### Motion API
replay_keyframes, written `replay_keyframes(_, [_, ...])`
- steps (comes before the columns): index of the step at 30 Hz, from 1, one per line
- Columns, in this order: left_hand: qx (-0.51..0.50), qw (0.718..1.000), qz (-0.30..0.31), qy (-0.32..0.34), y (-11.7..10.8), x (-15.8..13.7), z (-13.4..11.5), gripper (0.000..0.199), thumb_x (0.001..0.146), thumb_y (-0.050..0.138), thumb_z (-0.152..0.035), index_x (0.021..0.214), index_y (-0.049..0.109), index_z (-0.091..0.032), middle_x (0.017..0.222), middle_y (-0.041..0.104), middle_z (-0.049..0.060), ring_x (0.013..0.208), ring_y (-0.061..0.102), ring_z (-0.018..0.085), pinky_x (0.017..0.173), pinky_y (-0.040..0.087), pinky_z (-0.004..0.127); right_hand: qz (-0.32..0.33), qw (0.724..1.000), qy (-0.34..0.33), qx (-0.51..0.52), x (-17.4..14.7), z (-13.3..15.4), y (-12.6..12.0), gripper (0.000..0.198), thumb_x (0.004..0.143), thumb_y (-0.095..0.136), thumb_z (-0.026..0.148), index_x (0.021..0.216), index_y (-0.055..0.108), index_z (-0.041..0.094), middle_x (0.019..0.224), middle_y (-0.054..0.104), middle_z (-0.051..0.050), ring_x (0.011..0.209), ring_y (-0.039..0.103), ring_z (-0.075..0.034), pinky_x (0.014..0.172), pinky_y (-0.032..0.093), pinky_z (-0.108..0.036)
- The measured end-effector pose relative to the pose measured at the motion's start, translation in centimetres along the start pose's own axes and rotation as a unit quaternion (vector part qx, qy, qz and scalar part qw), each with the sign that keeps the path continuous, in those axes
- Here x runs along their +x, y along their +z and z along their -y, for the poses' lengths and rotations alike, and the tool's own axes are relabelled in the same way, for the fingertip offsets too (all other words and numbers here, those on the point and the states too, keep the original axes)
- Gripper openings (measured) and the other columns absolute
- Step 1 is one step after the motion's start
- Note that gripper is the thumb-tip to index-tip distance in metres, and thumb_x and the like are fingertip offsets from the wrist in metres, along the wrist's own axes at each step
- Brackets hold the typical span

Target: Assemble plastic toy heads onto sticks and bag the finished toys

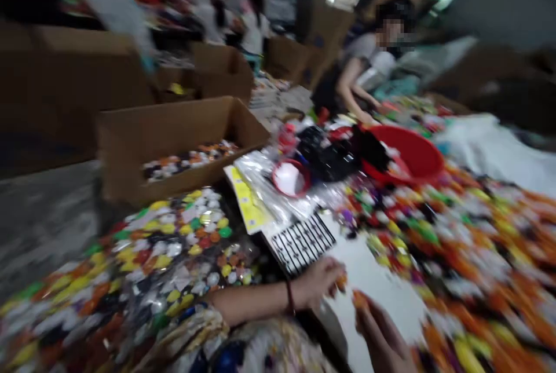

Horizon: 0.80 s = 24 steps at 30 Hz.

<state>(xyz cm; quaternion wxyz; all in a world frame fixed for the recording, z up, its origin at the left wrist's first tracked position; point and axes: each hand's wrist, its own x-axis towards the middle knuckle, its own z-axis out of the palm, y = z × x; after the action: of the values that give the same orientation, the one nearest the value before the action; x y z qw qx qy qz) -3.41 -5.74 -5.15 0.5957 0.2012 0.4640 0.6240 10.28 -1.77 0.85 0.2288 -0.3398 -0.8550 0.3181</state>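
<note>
Over the white board, my left hand is closed, with a small orange piece at its fingertips. Close by on the right, my right hand pinches another small orange piece. A narrow gap separates the two hands. Blur hides the exact kind of both pieces. Just beyond my left hand lies a card with black and white stripes. Loose colourful pieces are heaped along the right side of the board.
Clear bags of colourful pieces lie on the left. An open cardboard box holds more. Ahead are a small red-rimmed bowl, a yellow sheet and a large red basin. A person reaches toward the heap behind it.
</note>
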Motion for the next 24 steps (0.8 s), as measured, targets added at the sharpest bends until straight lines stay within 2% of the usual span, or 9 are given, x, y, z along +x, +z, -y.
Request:
replay_keyframes(2, [0.011, 1.000, -0.009, 0.015, 0.0, -0.7, 0.0, 0.056, 0.072, 0.053, -0.075, 0.076, 0.050, -0.020, 0.059, 0.051, -0.004, 0.046, 0.041, 0.007, 0.044, 0.030, 0.021, -0.031, 0.991, 0.112, 0.069, -2.0, -0.3, -0.6, 0.041, 0.088, 0.057, 0.054, 0.108, 0.073, 0.022, 0.088, 0.076, -0.007, 0.068, 0.070, -0.021, 0.057, 0.059, -0.030])
replay_keyframes(4, [0.020, 1.000, 0.002, 0.010, 0.2, -0.4, 0.2, 0.056, 0.078, 0.049, -0.075, 0.079, 0.052, -0.019, 0.058, 0.050, -0.004, 0.045, 0.040, 0.007, 0.042, 0.028, 0.021, -0.064, 0.980, 0.139, 0.127, -2.5, -0.9, -0.5, 0.045, 0.085, 0.061, 0.057, 0.105, 0.073, 0.019, 0.085, 0.076, -0.008, 0.069, 0.069, -0.021, 0.060, 0.059, -0.032])
replay_keyframes(8, [0.045, 0.999, 0.005, -0.010, 1.5, 0.0, 0.9, 0.060, 0.078, 0.050, -0.078, 0.080, 0.053, -0.018, 0.058, 0.048, -0.004, 0.045, 0.038, 0.007, 0.041, 0.026, 0.020, -0.108, 0.981, 0.107, 0.117, -2.7, -2.1, -0.4, 0.035, 0.089, 0.060, 0.047, 0.107, 0.073, 0.020, 0.094, 0.076, -0.009, 0.079, 0.070, -0.020, 0.072, 0.059, -0.033])
replay_keyframes(12, [0.077, 0.997, 0.022, -0.012, 2.8, -0.3, 1.1, 0.061, 0.076, 0.051, -0.079, 0.078, 0.054, -0.019, 0.058, 0.045, -0.005, 0.046, 0.035, 0.007, 0.042, 0.026, 0.022, -0.112, 0.991, 0.047, 0.054, -3.7, -2.2, -1.1, 0.029, 0.095, 0.054, 0.036, 0.111, 0.072, 0.019, 0.084, 0.073, -0.007, 0.074, 0.067, -0.017, 0.068, 0.055, -0.030])
replay_keyframes(15, [0.121, 0.992, 0.034, -0.009, 3.5, -0.2, 1.0, 0.059, 0.076, 0.052, -0.078, 0.076, 0.054, -0.019, 0.058, 0.043, -0.005, 0.049, 0.036, 0.009, 0.045, 0.028, 0.023, -0.093, 0.995, 0.037, 0.025, -4.4, -2.5, -2.0, 0.028, 0.096, 0.052, 0.032, 0.111, 0.071, 0.018, 0.080, 0.072, -0.007, 0.071, 0.065, -0.016, 0.066, 0.053, -0.028])
replay_keyframes(20, [0.198, 0.978, 0.058, 0.010, 4.1, 0.2, 1.2, 0.050, 0.080, 0.052, -0.070, 0.071, 0.046, -0.021, 0.058, 0.041, -0.006, 0.054, 0.037, 0.010, 0.052, 0.032, 0.024, -0.048, 0.991, 0.109, 0.065, -4.6, -3.1, -3.1, 0.023, 0.094, 0.054, 0.033, 0.101, 0.071, 0.020, 0.086, 0.073, -0.005, 0.076, 0.066, -0.017, 0.068, 0.052, -0.027])
replay_keyframes(24, [0.273, 0.960, 0.058, 0.015, 4.3, 0.3, 1.7, 0.048, 0.083, 0.046, -0.067, 0.066, 0.041, -0.022, 0.058, 0.038, -0.006, 0.056, 0.036, 0.011, 0.054, 0.031, 0.025, -0.030, 0.981, 0.161, 0.104, -4.7, -3.4, -3.1, 0.017, 0.090, 0.056, 0.034, 0.090, 0.065, 0.020, 0.083, 0.071, -0.003, 0.074, 0.064, -0.016, 0.064, 0.049, -0.025])
